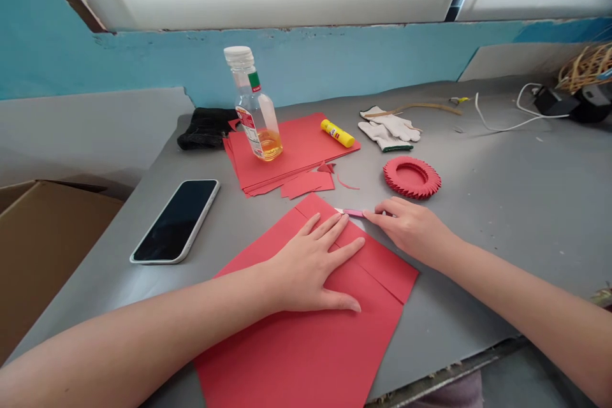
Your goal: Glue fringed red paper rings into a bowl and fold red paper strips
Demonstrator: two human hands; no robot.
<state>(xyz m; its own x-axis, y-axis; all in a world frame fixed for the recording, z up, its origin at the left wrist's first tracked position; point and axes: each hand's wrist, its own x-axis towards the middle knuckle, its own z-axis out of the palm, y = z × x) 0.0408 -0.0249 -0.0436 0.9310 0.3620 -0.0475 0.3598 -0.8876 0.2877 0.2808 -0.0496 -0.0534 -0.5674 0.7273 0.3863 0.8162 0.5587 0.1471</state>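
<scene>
A large sheet of red paper (296, 357) lies in front of me, with straight lines running across its far part. My left hand (318, 268) rests flat on it, fingers spread, near the far edge. Between the fingers of my right hand (406, 226) is a slim craft knife with a pink handle (354, 213). Its pale tip touches or lies just over the paper's far right edge, close to my left fingertips. Small red paper pieces (308, 184) and a thin curved strip (348, 184) lie just beyond. A ring of folded red paper (412, 177) sits past my right hand.
A glass bottle (255, 118) with amber liquid and a yellow glue stick (337, 133) stand and lie on stacked red paper (301, 134). A phone (176, 222) is at left, white gloves (389, 130) behind. Cables (502, 120) lie at far right; a cardboard box (52, 236) stands left.
</scene>
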